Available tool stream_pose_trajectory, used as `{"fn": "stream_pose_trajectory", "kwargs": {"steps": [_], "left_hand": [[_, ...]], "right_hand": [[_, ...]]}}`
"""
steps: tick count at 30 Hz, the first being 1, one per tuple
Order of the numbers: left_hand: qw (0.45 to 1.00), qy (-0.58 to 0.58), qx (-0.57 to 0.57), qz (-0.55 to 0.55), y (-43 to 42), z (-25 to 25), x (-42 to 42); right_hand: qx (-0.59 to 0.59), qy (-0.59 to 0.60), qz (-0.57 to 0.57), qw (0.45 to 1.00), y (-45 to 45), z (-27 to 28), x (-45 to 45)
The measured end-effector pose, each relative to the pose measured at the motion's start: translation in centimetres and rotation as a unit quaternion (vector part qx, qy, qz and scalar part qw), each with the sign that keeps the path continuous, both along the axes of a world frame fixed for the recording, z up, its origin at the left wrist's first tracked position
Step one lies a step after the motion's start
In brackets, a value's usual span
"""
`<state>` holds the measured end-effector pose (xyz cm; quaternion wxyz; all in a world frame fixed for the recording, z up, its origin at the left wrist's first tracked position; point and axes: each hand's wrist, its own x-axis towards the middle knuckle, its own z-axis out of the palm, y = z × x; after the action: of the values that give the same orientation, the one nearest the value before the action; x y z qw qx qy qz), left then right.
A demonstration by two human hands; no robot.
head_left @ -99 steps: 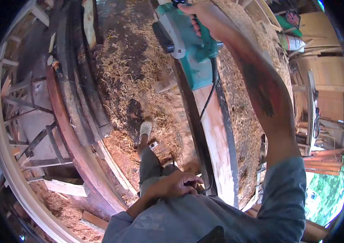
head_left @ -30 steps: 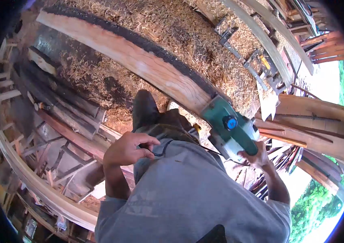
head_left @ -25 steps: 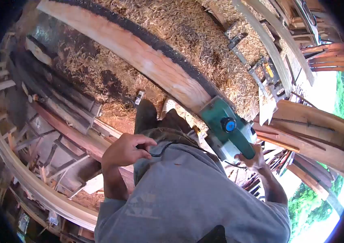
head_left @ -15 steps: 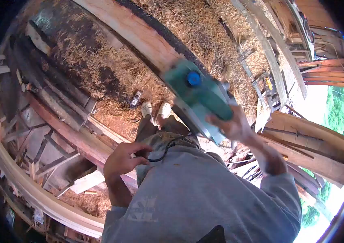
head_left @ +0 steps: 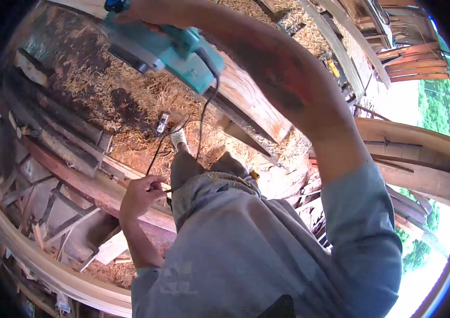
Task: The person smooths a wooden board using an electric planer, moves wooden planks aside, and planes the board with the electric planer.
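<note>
My right hand [head_left: 153, 11] grips the handle of a green power planer [head_left: 174, 50] at the top left, with my arm stretched out across the view. The planer rests on a long wooden beam [head_left: 248, 95] with a pale, grained top face. From the planer's rear end a black cord [head_left: 202, 124] hangs down toward my waist. My left hand [head_left: 141, 195], low and left beside my hip, holds part of the cord between thumb and fingers.
Wood shavings cover the ground [head_left: 124, 114]. Dark timbers [head_left: 55, 122] and a reddish beam [head_left: 84, 177] lie at the left. A power socket [head_left: 162, 124] sits near my shoe [head_left: 178, 139]. Wide boards [head_left: 410, 153] are at the right, with a clamp [head_left: 333, 68] above them.
My right hand has carried the planer along the beam from near my body toward the upper left. My left hand has shifted slightly left and stays on the cord.
</note>
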<state>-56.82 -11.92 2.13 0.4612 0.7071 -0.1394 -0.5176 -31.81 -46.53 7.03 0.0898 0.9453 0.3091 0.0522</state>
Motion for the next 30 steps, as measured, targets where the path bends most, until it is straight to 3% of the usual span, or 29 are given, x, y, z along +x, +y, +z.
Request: {"fn": "stream_pose_trajectory", "kwargs": {"steps": [1,3,4,6,7,9,15,16,17,19,23,25,28,30], "left_hand": [[0.999,0.019,0.033,0.014,0.4,-0.8,-1.5],[0.997,0.053,0.043,0.040,1.3,-2.8,-4.4],[0.997,0.050,0.041,0.047,1.1,-3.1,-5.6],[0.998,-0.001,0.057,0.012,0.1,-3.4,-7.5],[0.998,-0.009,0.056,0.013,-0.8,-3.4,-8.3],[1.000,-0.002,0.002,-0.007,-2.8,-3.5,-10.1],[0.997,-0.018,-0.047,-0.060,-8.9,-8.0,-20.5],[0.997,-0.013,-0.060,-0.056,-10.1,-8.3,-23.0],[0.989,-0.083,-0.032,-0.122,-11.4,-8.2,-25.5],[0.986,-0.060,0.039,-0.149,-13.2,-9.9,-31.8],[0.944,-0.236,0.061,-0.224,-11.2,-18.8,-44.7],[0.954,-0.195,0.133,-0.185,-10.3,-20.8,-49.2],[0.941,-0.196,0.238,-0.141,-10.3,-22.5,-53.4],[0.912,-0.218,0.317,-0.140,-10.3,-27.2,-57.4]], "right_hand": [[-0.036,-0.012,0.014,0.999,-0.5,0.0,-1.3],[0.092,-0.020,0.045,0.995,-2.1,2.3,-7.7],[0.172,0.069,-0.037,0.982,-2.5,3.8,-11.7],[0.324,0.241,-0.222,0.887,-3.0,7.2,-19.1],[0.392,0.319,-0.318,0.802,-3.3,8.5,-22.2],[0.448,0.322,-0.383,0.741,-4.9,9.1,-28.9],[0.458,0.314,-0.417,0.720,-13.6,8.9,-52.9],[0.403,0.350,-0.502,0.680,-14.1,10.9,-56.0],[0.420,0.338,-0.504,0.675,-15.4,10.9,-60.0],[0.520,0.280,-0.468,0.657,-17.8,9.3,-67.7],[0.445,0.293,-0.513,0.674,-21.7,6.1,-80.5],[0.419,0.299,-0.525,0.678,-23.1,3.9,-85.8],[0.473,0.307,-0.628,0.537,-23.9,0.5,-90.6],[0.505,0.285,-0.690,0.433,-24.2,-2.7,-92.7]]}}
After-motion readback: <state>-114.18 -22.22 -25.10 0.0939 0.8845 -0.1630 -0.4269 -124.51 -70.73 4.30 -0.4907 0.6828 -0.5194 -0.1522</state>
